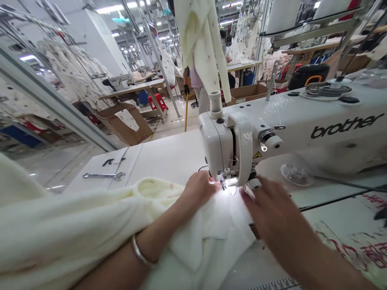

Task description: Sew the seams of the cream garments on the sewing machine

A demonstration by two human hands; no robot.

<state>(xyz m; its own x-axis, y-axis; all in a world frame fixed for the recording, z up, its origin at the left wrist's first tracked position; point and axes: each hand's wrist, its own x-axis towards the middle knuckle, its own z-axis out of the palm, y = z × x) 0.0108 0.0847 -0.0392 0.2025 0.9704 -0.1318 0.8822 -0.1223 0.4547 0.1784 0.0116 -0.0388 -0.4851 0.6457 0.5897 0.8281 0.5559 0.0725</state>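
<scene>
A cream, fleecy-looking garment lies across the sewing machine bed and spills off to the left. My left hand rests on it just left of the lit needle area, fingers curled and closed on the cloth. On the other side of the presser foot, my right hand is closed at the cloth's right edge, its thumb towards the light; its other fingertips are partly hidden. The white sewing machine stands over both hands, its head directly above the cloth.
A wrench and a small black tool lie on the table at left. A clear dish sits right of my right hand. Another cream garment hangs behind the machine. A cardboard box and a person are beyond.
</scene>
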